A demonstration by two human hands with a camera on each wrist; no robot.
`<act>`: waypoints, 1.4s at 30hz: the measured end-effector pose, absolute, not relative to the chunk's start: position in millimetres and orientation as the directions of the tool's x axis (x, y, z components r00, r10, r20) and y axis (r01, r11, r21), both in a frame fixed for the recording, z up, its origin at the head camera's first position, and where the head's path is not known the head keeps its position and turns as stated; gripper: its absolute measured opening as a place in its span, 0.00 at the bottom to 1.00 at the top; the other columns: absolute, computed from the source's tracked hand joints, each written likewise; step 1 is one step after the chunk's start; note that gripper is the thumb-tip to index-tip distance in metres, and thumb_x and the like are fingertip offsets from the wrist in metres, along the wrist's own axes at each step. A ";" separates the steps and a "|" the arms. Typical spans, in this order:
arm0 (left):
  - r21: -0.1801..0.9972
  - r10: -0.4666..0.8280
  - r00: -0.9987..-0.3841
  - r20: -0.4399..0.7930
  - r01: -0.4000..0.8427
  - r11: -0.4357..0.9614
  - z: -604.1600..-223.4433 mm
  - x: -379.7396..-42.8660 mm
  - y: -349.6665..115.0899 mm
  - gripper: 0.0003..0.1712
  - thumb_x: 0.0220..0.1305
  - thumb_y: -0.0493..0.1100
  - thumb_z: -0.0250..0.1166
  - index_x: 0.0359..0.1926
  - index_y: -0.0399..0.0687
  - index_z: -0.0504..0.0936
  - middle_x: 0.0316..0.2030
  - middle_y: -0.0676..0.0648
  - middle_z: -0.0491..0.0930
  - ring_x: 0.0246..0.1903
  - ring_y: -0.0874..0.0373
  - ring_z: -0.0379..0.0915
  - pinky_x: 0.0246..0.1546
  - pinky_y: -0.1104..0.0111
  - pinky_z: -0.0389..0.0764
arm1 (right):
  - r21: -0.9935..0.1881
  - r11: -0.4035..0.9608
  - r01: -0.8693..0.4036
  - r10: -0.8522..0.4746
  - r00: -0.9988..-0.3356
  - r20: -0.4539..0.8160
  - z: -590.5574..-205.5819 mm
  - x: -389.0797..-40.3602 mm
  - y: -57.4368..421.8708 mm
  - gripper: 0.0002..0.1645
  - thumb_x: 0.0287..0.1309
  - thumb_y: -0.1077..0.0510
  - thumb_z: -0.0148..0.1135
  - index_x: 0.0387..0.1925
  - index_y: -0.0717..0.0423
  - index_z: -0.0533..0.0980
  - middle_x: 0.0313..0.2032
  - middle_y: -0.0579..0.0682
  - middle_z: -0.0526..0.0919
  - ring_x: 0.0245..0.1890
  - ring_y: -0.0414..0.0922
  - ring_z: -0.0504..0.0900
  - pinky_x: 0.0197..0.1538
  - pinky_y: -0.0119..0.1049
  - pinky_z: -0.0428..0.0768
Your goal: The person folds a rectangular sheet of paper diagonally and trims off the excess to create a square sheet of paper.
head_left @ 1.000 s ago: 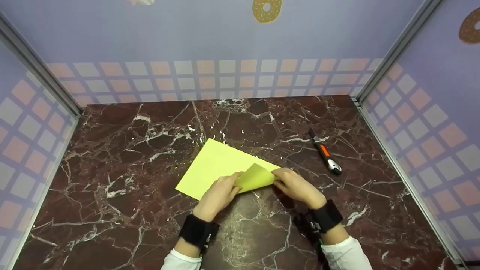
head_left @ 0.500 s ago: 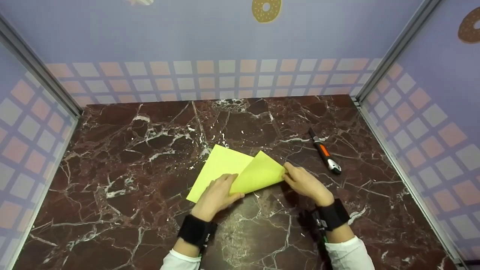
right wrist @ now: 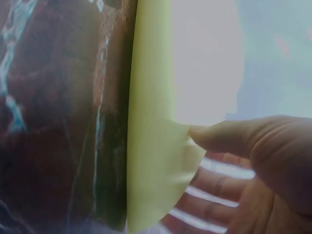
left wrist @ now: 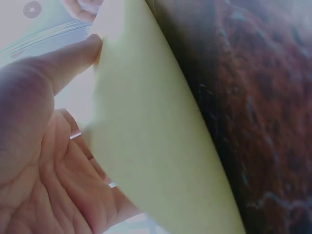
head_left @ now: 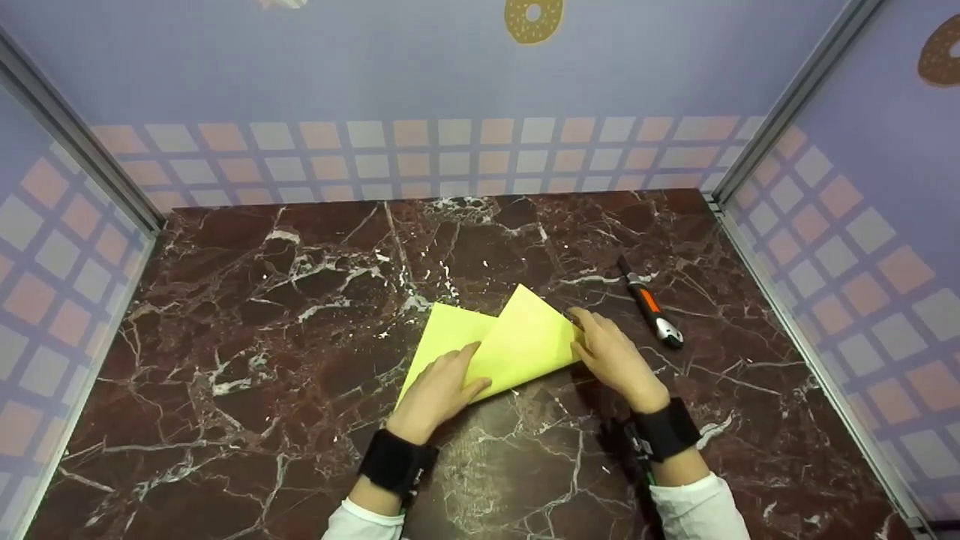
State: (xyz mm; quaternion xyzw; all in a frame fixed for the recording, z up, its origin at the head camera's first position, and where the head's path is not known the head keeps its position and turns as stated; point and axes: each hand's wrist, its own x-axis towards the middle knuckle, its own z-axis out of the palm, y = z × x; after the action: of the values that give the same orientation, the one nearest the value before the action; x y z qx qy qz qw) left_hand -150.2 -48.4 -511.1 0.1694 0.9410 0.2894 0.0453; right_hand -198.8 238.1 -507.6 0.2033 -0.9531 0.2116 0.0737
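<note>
A sheet of yellow paper (head_left: 525,341) is folded over itself, its near edge a rounded fold and one corner pointing to the back. My left hand (head_left: 437,386) holds it near the left end of the fold. In the left wrist view, the thumb (left wrist: 73,58) lies against the curved paper (left wrist: 146,122) and the other fingertips are hidden behind it. At the right end, my right hand (head_left: 616,356) pinches the paper. The right wrist view has the thumb (right wrist: 219,136) on the near side of the paper (right wrist: 151,151) and the fingers beyond.
A black and orange utility knife (head_left: 651,307) lies on the dark red marbled table (head_left: 225,322), right of the paper. Small white specks are visible behind the paper. Patterned walls (head_left: 450,82) enclose the back and both sides.
The near part of the sheet has been folded over farther toward the back, and its corner has moved away from me. The sheet's left part has shifted right; my right hand moved slightly right.
</note>
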 end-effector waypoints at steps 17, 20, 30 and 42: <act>0.520 0.301 -0.952 0.058 0.286 0.805 -512.3 -148.1 -42.4 0.44 0.68 0.49 0.65 0.77 0.43 0.55 0.63 0.30 0.73 0.56 0.35 0.78 0.55 0.48 0.83 | -0.077 0.698 -0.712 -0.652 -0.676 0.344 -505.3 -183.2 200.2 0.21 0.52 0.62 0.75 0.50 0.50 0.85 0.60 0.57 0.82 0.60 0.59 0.77 0.65 0.52 0.77; 0.479 0.315 -0.946 0.078 0.313 0.820 -512.7 -146.0 -42.1 0.39 0.68 0.48 0.65 0.75 0.48 0.61 0.61 0.31 0.75 0.53 0.35 0.79 0.51 0.47 0.84 | -0.101 0.699 -0.708 -0.663 -0.695 0.278 -506.7 -180.1 196.7 0.21 0.55 0.61 0.72 0.52 0.51 0.84 0.60 0.57 0.81 0.61 0.59 0.78 0.66 0.51 0.77; 0.421 0.407 -0.912 -0.053 0.349 0.837 -508.6 -141.9 -43.5 0.25 0.66 0.53 0.65 0.58 0.44 0.81 0.65 0.33 0.73 0.63 0.36 0.71 0.61 0.38 0.75 | -0.108 0.650 -0.753 -0.724 -0.656 0.214 -513.9 -175.2 190.4 0.20 0.58 0.58 0.71 0.53 0.54 0.83 0.59 0.60 0.82 0.60 0.58 0.80 0.65 0.52 0.77; 0.363 0.445 -0.894 -0.051 0.398 0.842 -504.1 -138.3 -43.0 0.21 0.66 0.54 0.66 0.51 0.44 0.86 0.65 0.32 0.74 0.61 0.36 0.75 0.59 0.53 0.81 | -0.157 0.633 -0.758 -0.748 -0.651 0.126 -519.6 -168.1 180.7 0.23 0.59 0.50 0.68 0.55 0.54 0.82 0.58 0.58 0.82 0.60 0.56 0.80 0.63 0.55 0.77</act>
State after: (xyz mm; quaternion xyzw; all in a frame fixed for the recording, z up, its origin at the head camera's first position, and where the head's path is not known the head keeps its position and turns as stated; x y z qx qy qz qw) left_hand -138.3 -43.0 -504.1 0.2201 0.9575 0.1742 0.0668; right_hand -168.1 180.7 -519.6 0.4168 -0.9033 0.0980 0.0246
